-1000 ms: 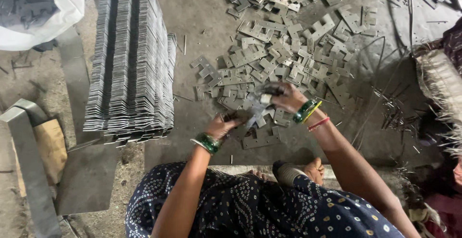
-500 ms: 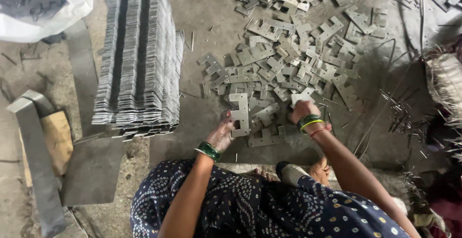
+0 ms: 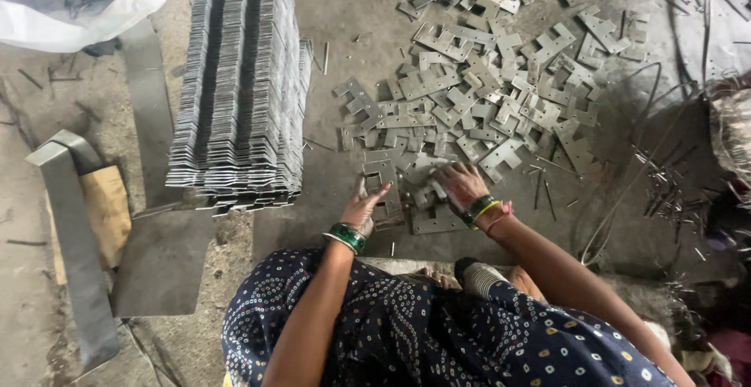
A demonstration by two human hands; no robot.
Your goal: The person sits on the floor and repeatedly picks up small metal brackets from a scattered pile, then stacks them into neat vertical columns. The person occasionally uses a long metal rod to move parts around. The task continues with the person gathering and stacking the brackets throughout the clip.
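My left hand (image 3: 363, 212), with a green bangle at the wrist, holds a flat grey metal plate (image 3: 383, 193) with rectangular cut-outs against the floor in front of my knees. My right hand (image 3: 460, 184), wearing green and red bangles, lies palm down with fingers spread on loose plates just right of that plate. I cannot tell whether it grips one. A wide scatter of the same stamped plates (image 3: 501, 90) covers the floor beyond both hands.
A tall, tight row of stacked plates (image 3: 242, 82) stands at the left on a metal sheet (image 3: 160, 262). A white sack (image 3: 117, 3) lies far left, a bent metal strip (image 3: 70, 238) at near left, and wire offcuts (image 3: 665, 183) at the right.
My view has shifted slightly. My right hand has come back from the pile to the plates by my left hand, which has lowered its plate toward the floor.
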